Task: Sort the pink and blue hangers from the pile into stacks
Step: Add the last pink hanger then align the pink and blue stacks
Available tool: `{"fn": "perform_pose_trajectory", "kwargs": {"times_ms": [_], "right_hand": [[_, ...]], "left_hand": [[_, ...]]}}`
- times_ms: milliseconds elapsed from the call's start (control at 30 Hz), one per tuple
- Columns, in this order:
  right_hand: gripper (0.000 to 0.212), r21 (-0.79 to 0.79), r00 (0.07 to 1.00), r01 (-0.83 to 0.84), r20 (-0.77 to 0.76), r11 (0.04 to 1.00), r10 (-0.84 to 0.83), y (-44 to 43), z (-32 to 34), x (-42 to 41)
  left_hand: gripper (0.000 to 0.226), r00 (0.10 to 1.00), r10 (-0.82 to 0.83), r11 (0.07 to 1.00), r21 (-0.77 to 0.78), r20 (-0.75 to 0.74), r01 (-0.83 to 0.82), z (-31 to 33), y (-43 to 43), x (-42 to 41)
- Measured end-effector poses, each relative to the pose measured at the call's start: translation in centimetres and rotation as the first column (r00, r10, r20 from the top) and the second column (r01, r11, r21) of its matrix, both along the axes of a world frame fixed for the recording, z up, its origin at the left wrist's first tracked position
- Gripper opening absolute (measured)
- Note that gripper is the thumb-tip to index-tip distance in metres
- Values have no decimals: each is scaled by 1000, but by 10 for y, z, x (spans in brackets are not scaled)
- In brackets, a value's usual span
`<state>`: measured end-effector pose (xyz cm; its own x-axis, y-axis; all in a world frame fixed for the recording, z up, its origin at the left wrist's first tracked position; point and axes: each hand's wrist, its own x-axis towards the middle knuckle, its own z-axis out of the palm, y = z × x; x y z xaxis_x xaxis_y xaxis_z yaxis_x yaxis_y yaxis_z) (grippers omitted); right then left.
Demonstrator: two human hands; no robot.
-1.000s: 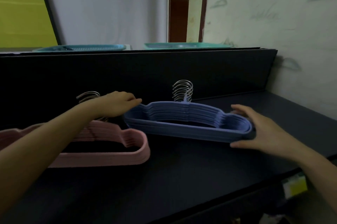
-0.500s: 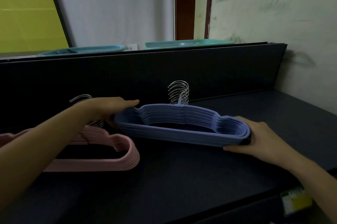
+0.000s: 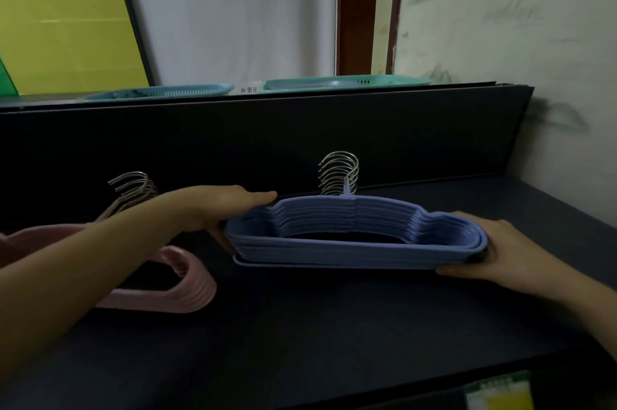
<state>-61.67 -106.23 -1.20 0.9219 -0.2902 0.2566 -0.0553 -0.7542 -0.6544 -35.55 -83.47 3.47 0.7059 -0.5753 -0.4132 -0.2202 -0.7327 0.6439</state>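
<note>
The left grip (image 3: pixel 230 209) and right grip (image 3: pixel 494 249) pinch opposite ends of the blue hanger stack (image 3: pixel 334 254), which looks light, stiff and apt to slide apart.

Your open lane is the dark counter (image 3: pixel 317 336) from five to seven o'clock. At twelve the upright back panel (image 3: pixel 300 136) walls you off; the blue hanger stack (image 3: pixel 350 249) bars the way just before it, the pink stack (image 3: pixel 193 289) at nine, the wall (image 3: pixel 534 42) at two.
</note>
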Motion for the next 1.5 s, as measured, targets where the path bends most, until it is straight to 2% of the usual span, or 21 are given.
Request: {"fn": "perform_pose_trajectory", "kwargs": {"times_ms": [200, 400, 500, 600, 667, 733, 767, 833, 900, 967, 1100, 1333, 1500], "right_hand": [[60, 26, 998, -56, -42, 998, 57, -52, 2, -24], [68, 6, 995, -74, -74, 997, 74, -93, -5, -34], [69, 74, 996, -45, -74, 996, 50, -109, -7, -41], [81, 190, 987, -99, -105, 977, 120, -117, -11, -45], [91, 344, 978, -118, -122, 932, 169, -116, -11, -45], [95, 593, 989, -94, -38, 800, 144, -114, -12, -42], [93, 706, 995, -80, 21, 704, 92, -112, -12, -39], [73, 831, 997, -64, 79, 552, -3, -105, -10, -35], [57, 840, 994, -6, 64, 542, -89, -96, -10, -31], [52, 833, 986, 28, 68, 553, -152, -89, -12, -30], [48, 818, 973, 87, 52, 568, -225, -83, -12, -27], [54, 796, 961, 90, 87, 599, -261, -79, -13, -22], [56, 802, 927, 86, 152, 591, -342, -75, -17, -20]], "left_hand": [[57, 998, 56, 998, -7, 34, -55, -2, -33, -44], [55, 989, 131, 990, -58, 74, -127, -5, -49, -76], [56, 983, 149, 986, -86, 105, -140, -7, -60, -90], [66, 959, 241, 959, -187, 151, -212, -16, -57, -90], [70, 937, 341, 897, -325, 75, -301, -27, -46, -88], [66, 902, 407, 761, -493, -144, -422, -41, -38, -92], [64, 879, 402, 679, -560, -257, -475, -47, -38, -95], [59, 843, 372, 540, -648, -388, -537, -58, -42, -105], [56, 806, 399, 428, -689, -437, -586, -62, -49, -115], [53, 783, 447, 371, -707, -433, -602, -63, -53, -122], [51, 780, 478, 360, -721, -404, -593, -62, -54, -128], [51, 816, 509, 391, -770, -276, -504, -65, -57, -132], [56, 837, 470, 397, -780, -281, -484, -62, -59, -125]]}}
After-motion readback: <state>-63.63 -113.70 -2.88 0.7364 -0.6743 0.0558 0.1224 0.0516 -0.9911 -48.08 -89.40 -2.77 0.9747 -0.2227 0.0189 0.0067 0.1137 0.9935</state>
